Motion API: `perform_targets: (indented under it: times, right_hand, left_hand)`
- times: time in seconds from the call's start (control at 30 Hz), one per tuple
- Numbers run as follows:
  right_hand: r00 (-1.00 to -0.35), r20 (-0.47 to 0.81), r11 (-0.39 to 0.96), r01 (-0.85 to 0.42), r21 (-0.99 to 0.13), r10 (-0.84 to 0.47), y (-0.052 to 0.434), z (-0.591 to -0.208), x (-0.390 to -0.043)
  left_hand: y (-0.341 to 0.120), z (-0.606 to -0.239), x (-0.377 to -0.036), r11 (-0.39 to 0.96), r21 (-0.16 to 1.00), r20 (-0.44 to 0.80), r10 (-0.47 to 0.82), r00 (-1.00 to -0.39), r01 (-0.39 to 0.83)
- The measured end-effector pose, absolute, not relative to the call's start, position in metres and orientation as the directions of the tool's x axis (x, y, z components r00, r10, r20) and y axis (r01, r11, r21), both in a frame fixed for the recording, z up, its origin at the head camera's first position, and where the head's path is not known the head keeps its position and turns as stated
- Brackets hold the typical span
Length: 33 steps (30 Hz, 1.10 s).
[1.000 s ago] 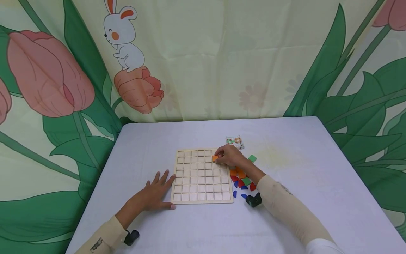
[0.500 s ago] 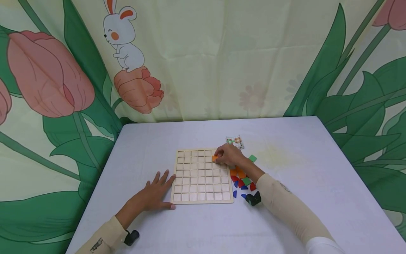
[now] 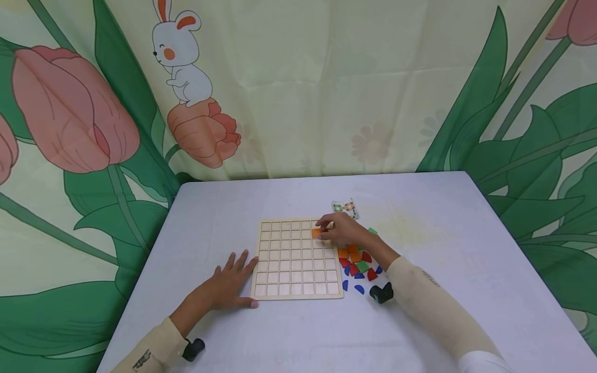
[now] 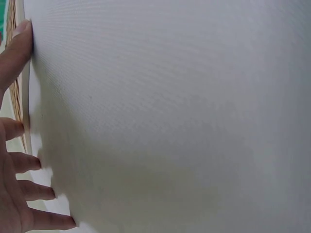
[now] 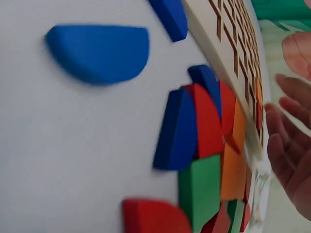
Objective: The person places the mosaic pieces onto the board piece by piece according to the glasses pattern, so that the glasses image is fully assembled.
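Two hands at a wooden grid board on a pale counter.

Largest is the counter (image 3: 443, 248), backed by a tulip-and-rabbit curtain (image 3: 298, 88); on it lies the wooden grid board (image 3: 289, 269). The left hand (image 3: 228, 282) rests flat on the counter, fingers (image 4: 19, 162) straight and spread, holding nothing, its thumb against the board's near left corner. The right hand (image 3: 342, 232) reaches over the board's far right corner, fingers loosely extended, fingertips touching an orange square tile (image 3: 316, 233) that sits in a cell of the second row. Just right of the board lies a heap of coloured pieces (image 3: 356, 264), with a small pattern card (image 3: 346, 207) beyond.
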State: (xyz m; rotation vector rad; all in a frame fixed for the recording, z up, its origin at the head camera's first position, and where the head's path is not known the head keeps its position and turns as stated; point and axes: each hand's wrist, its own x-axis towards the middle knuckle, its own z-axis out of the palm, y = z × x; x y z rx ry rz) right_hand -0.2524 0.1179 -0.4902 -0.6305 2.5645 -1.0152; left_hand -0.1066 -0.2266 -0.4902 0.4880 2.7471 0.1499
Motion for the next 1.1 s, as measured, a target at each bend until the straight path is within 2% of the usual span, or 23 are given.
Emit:
perform_targets:
  times: [0.13, 0.3, 0.4, 0.6, 0.8, 1.1]
  right_hand:
    - [-0.864, -0.079, 0.586, -0.267, -0.765, -0.497, 0.135, -0.495, -0.254]
    - [-0.908, -0.094, 0.579, -0.178, -0.796, -0.408, 0.155, -0.493, -0.253]
    - [-0.917, -0.118, 0.597, -0.146, -0.789, -0.38, 0.166, -0.49, -0.25]
    - [-0.901, -0.131, 0.625, -0.178, -0.76, -0.415, 0.182, -0.489, -0.238]
    - [-0.889, -0.193, 0.641, -0.135, -0.756, -0.415, 0.187, -0.495, -0.226]
    - [-0.904, -0.174, 0.651, -0.136, -0.747, -0.389, 0.19, -0.5, -0.222]
  left_hand:
    - [-0.227, -0.491, -0.106, 0.934, 0.159, -0.312, 0.355, -0.881, 0.319]
    - [-0.227, -0.492, -0.107, 0.935, 0.157, -0.312, 0.353, -0.882, 0.319]
    - [-0.226, -0.492, -0.107, 0.935, 0.156, -0.313, 0.354, -0.882, 0.319]
    - [-0.226, -0.491, -0.106, 0.936, 0.151, -0.309, 0.352, -0.884, 0.319]
    - [-0.227, -0.492, -0.106, 0.936, 0.156, -0.31, 0.351, -0.884, 0.317]
    - [-0.226, -0.493, -0.106, 0.938, 0.15, -0.313, 0.345, -0.885, 0.313]
